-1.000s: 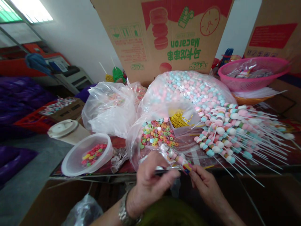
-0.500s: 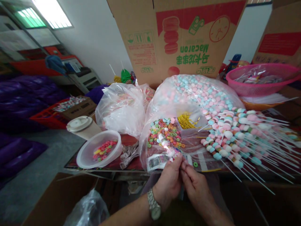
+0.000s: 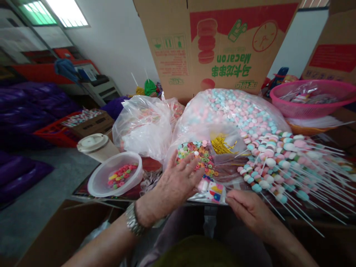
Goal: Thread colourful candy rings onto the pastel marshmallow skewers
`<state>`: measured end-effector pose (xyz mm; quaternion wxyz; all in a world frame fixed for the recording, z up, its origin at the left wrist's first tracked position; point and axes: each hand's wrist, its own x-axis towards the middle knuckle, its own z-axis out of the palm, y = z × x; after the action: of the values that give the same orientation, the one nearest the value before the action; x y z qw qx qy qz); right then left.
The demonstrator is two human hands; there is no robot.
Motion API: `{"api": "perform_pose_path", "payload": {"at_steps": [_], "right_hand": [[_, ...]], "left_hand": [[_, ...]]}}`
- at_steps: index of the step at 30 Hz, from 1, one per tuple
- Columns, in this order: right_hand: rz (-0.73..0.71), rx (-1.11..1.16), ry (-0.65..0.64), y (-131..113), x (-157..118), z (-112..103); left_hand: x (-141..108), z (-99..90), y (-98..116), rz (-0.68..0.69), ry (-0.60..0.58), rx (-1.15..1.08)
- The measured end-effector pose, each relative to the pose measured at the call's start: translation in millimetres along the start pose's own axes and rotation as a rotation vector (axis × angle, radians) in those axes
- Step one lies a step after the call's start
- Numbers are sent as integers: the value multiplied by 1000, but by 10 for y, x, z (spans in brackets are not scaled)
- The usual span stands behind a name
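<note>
Your hands have come apart since the earlier frame, and the packet they were pinching now lies free. Your left hand (image 3: 178, 181) is wide open, palm down, its fingers (image 3: 187, 163) spread above the candy rings. Your right hand (image 3: 249, 211) is also empty, its fingers (image 3: 236, 204) held close together and reaching toward the packet.

The clear plastic packet with a colourful printed label (image 3: 211, 191) lies between your hands, just beside your right fingertips. It holds white and pink marshmallow pieces.

Just beyond your left fingertips sits a heap of pastel ring-shaped candies (image 3: 194, 157) on clear plastic. Next to it are gold twist ties (image 3: 222, 145) in a clear plastic pocket. To the right, white-sticked marshmallow skewers (image 3: 289, 170) fan out in a pile. Behind them, a clear bag of pink and pale blue marshmallows (image 3: 239, 111) bulges up. To the left stands a round translucent plastic tub of red, yellow and green candies (image 3: 116, 176). A silver wristwatch (image 3: 134, 219) circles your left wrist.
</note>
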<state>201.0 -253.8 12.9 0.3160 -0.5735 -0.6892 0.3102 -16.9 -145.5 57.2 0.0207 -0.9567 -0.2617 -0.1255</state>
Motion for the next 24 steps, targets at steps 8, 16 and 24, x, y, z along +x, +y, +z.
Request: {"api": "perform_pose_path", "payload": {"at_steps": [8,16,24], "right_hand": [[-28,-241,111,83,172,-71],[289,574,167,148,218,319],[-473,-506,322,-11,136,71]], "left_hand": [[-23,475,289,-196,-250,-630],[-35,598,344,-287,-340,-1085],[-51,618,300,-526,-371,-1397]]}}
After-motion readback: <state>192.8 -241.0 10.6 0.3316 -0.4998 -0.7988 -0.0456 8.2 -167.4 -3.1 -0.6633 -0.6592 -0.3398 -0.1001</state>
